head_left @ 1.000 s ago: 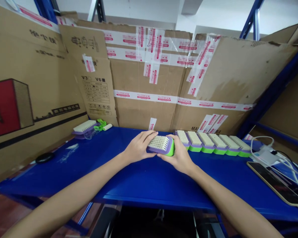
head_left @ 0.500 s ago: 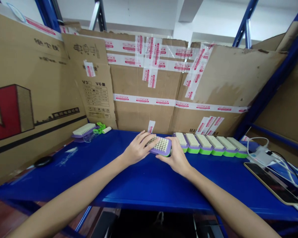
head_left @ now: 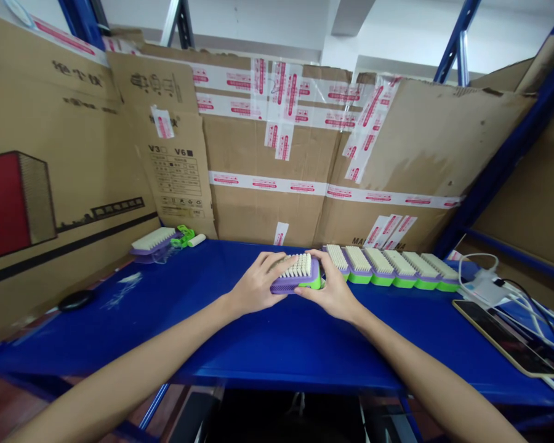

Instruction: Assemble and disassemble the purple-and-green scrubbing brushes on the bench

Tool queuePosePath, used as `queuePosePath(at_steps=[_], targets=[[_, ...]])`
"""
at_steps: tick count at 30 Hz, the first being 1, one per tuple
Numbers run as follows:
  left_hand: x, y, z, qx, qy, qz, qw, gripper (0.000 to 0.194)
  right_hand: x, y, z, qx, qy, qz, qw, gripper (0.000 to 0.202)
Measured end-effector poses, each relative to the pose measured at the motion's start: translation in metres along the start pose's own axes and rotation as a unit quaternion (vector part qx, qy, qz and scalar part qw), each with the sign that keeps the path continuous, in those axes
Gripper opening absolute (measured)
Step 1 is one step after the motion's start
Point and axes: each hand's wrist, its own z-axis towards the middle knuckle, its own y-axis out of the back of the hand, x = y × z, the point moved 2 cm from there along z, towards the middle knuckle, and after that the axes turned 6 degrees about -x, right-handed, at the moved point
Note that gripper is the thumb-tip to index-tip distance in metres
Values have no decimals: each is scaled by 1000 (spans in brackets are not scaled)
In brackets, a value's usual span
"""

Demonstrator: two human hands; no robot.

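Observation:
Between my two hands is a scrub brush (head_left: 300, 278) with cream bristles facing up and a purple and green body. My left hand (head_left: 257, 284) grips its left end, the fingers lying over the bristles. At the right end, my right hand (head_left: 331, 288) holds it with thumb in front and fingers behind. A row of similar brushes (head_left: 382, 263) with green bases stands just right of my right hand, bristles up. The underside of the held brush is hidden.
On the blue table (head_left: 258, 351), a purple brush part with bristles (head_left: 153, 241) lies back left beside green pieces (head_left: 183, 236) and a small cream cylinder (head_left: 196, 240). A phone (head_left: 503, 337) and white cables (head_left: 530, 307) are at right. Cardboard walls (head_left: 268, 147) stand behind.
The held brush has been tipped, so its front purple and green side now shows more. My hands remain on its two ends, and the camera view has shifted slightly.

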Motion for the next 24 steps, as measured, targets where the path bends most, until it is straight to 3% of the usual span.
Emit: queuePosePath(at_steps=[5, 11, 16, 21, 24], targets=[[-8, -1, 2, 4, 6, -62, 998, 95, -2, 3, 4, 33, -15, 25, 999, 69], [3, 0, 2, 26, 17, -52, 998, 91, 2, 1, 3, 37, 5, -15, 999, 61], [10, -5, 2, 55, 29, 7, 998, 89, 1, -10, 0, 0, 25, -76, 997, 67], [3, -7, 4, 57, 86, 142, 984, 89, -1, -15, -2, -19, 9, -85, 996, 66], [-3, -5, 7, 44, 19, 160, 986, 82, 2, -14, -2, -23, -2, -66, 998, 60]])
